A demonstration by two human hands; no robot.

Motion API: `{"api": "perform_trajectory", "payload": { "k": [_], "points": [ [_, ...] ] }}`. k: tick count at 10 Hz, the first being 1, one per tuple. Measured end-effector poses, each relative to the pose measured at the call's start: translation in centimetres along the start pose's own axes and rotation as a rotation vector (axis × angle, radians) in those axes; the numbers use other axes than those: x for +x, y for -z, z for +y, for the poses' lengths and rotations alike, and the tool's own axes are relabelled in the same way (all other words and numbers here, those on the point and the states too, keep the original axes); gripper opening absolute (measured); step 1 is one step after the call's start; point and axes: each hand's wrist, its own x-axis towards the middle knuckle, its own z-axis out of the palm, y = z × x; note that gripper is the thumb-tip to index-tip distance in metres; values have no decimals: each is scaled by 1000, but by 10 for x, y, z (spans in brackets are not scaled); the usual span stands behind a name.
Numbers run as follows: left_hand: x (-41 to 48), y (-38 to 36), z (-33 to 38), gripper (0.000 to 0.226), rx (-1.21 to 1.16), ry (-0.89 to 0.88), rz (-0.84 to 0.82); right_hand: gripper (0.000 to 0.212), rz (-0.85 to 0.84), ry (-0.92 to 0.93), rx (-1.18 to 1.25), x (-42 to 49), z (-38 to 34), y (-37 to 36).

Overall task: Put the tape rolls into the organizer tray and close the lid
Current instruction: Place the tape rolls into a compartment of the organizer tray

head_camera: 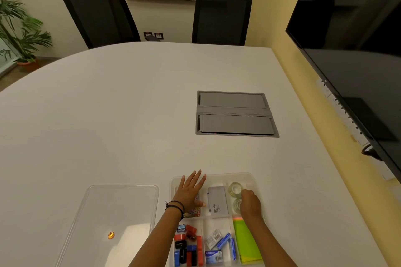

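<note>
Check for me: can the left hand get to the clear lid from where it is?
Probably yes. The left hand rests flat on the tray, and the lid lies beside it on the table, with nothing between.

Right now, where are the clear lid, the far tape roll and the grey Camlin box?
clear lid [112, 219], head view, on its flat middle.
far tape roll [235, 188], head view, on its top ring.
grey Camlin box [217, 201], head view, on its top face.

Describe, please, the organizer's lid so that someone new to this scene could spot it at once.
Start at the white table and find the clear compartmented organizer tray near its front edge, under both hands. Immediately to its left lies the lid, flat on the table, apart from the tray. Unlike the tray, it is an undivided transparent sheet with a small orange sticker.
</note>
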Motion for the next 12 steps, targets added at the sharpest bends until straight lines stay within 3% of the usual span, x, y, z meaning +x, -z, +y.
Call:
{"api": "perform_trajectory", "payload": {
  "k": [4,5,6,7,9,12],
  "points": [
    [-1,1,1,92,4,-3,-1,48,29,-36,69,-1,2,-4],
    [-1,1,1,92,6,0,-2,46,16,-31,-57,1,0,1],
    [-1,1,1,91,11,1,-2,20,10,-31,-160,4,-10,12],
    [0,1,1,91,10,-1,-1,21,1,-45,-153,12,-19,16],
    [0,1,0,93,-1,0,-8,46,-152,173,-166,29,-23,5],
    [0,0,-1,92,-15,-5,2,40,-115,210,-162,30,-20,-8]
  ]
}}
